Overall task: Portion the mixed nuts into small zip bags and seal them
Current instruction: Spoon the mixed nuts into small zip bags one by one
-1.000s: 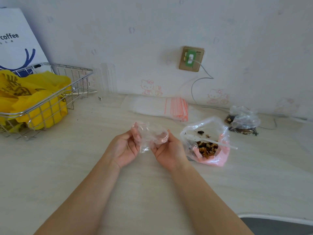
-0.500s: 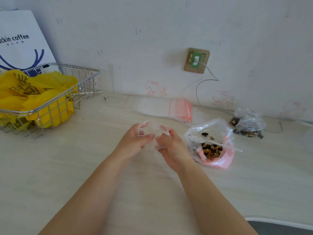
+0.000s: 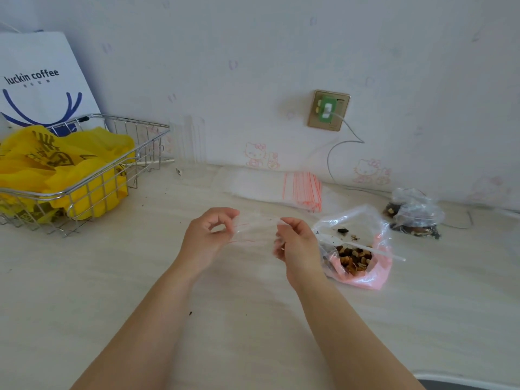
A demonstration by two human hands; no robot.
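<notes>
head view: left hand [image 3: 209, 237] and right hand [image 3: 295, 243] each pinch an end of a small zip bag [image 3: 254, 230], fingers curled on it, held just above the tabletop [image 3: 140, 277], looks like they're pulling it open | mixed nuts bag [image 3: 356, 256] just right, mouth gaping, spoon inside | plenty of bare room in front, spare bags [image 3: 302, 190] behind

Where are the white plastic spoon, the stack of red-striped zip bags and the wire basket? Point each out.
white plastic spoon [image 3: 365, 247]: head view, on its handle across the nut bag.
stack of red-striped zip bags [image 3: 302, 190]: head view, on the red zip strips.
wire basket [image 3: 118, 175]: head view, on its front rim.
</notes>
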